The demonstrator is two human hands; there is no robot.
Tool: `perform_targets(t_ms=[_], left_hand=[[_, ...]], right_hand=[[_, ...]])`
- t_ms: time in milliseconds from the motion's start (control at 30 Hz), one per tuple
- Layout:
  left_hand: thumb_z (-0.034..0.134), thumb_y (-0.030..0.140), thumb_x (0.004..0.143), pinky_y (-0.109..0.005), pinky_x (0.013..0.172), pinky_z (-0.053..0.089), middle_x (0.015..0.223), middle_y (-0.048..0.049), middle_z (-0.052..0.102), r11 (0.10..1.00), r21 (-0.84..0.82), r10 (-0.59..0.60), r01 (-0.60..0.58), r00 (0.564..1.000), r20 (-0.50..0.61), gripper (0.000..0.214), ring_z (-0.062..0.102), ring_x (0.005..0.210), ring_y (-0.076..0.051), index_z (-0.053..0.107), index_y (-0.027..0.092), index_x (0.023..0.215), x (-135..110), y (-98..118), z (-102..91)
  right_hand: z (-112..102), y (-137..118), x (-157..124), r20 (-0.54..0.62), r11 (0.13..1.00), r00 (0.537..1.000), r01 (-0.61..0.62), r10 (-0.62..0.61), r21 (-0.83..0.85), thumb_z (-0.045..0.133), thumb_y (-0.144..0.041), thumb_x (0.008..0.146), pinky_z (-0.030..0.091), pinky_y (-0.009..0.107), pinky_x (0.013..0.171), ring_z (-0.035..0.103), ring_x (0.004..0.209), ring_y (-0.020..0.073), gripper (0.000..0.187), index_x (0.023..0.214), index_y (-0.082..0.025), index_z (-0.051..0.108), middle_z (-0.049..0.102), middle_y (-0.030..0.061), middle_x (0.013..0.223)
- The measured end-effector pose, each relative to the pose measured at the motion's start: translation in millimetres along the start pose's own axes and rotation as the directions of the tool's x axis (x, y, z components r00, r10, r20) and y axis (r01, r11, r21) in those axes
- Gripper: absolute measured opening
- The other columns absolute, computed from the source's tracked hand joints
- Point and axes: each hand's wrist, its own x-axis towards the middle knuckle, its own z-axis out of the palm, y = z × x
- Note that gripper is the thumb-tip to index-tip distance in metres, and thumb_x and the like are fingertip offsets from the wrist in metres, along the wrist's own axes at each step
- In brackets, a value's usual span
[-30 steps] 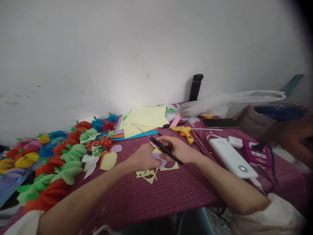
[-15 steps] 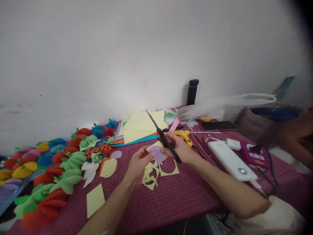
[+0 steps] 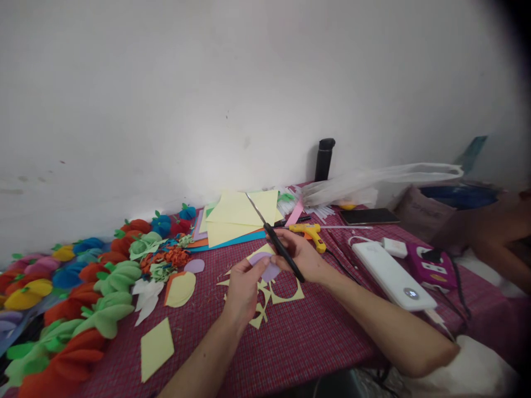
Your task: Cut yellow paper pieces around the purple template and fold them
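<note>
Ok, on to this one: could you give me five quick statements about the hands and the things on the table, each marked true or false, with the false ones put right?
1. The right hand holds the black-handled scissors. True.
2. The black bottle lies on its side. False: it stands upright, near the wall.
3. The yellow glue gun lies on the table, with neither hand gripping it. True.
4. The left hand holds a blue strip. False: it holds a purple disc.
5. The purple power strip lies to the right of the white device with the lit display. True.
</note>
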Motion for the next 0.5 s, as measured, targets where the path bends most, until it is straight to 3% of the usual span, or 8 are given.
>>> perform_targets(t_ms=[200, 333, 400, 500], left_hand=[[0.071, 0.028, 0.061, -0.024, 0.059, 0.043, 0.068, -0.0041, 0.067, 0.999, 0.041, -0.006, 0.007, 1.000, -0.022, 0.023, 0.059, 0.060, -0.013, 0.067, 0.011, 0.077, 1, -2, -2.8], [0.071, 0.025, 0.060, -0.023, 0.059, 0.044, 0.068, -0.0031, 0.067, 0.999, -0.026, 0.021, -0.023, 0.996, -0.092, 0.022, 0.059, 0.058, -0.012, 0.066, 0.011, 0.077, 9, 6, -13.6], [0.072, 0.022, 0.059, -0.023, 0.060, 0.045, 0.066, -0.0022, 0.066, 0.994, -0.089, 0.047, -0.062, 0.986, -0.162, 0.020, 0.059, 0.058, -0.011, 0.065, 0.011, 0.075, 15, 15, -22.7], [0.073, 0.019, 0.056, -0.024, 0.062, 0.047, 0.066, -0.0018, 0.066, 0.977, -0.163, 0.091, -0.140, 0.957, -0.276, 0.020, 0.060, 0.058, -0.012, 0.064, 0.011, 0.072, 25, 32, -38.7]], right_hand=[[3, -2, 1, -0.002, 1.000, 1.000, -0.003, 0.003, 0.003, 0.069, -0.026, 0.066, 0.039, 0.022, 0.055, 0.046, 0.063, 0.0107, 0.045, 0.106, -0.020, 0.046, 0.047, -0.0036, 0.071], [0, -12, -1, 0.043, 0.993, 0.993, -0.115, 0.114, 0.029, 0.066, -0.034, 0.071, 0.038, 0.022, 0.054, 0.047, 0.059, 0.0098, 0.047, 0.108, -0.017, 0.043, 0.052, -0.0017, 0.071], [-3, -16, -4, 0.099, 0.985, 0.980, -0.174, 0.171, 0.019, 0.059, -0.041, 0.077, 0.039, 0.023, 0.054, 0.049, 0.059, 0.0108, 0.045, 0.110, -0.016, 0.040, 0.055, 0.0011, 0.073], [-4, -17, -10, 0.250, 0.989, 0.956, -0.146, 0.150, -0.036, 0.054, -0.049, 0.078, 0.043, 0.028, 0.064, 0.052, 0.071, 0.0150, 0.049, 0.113, -0.017, 0.042, 0.055, 0.0044, 0.082]])
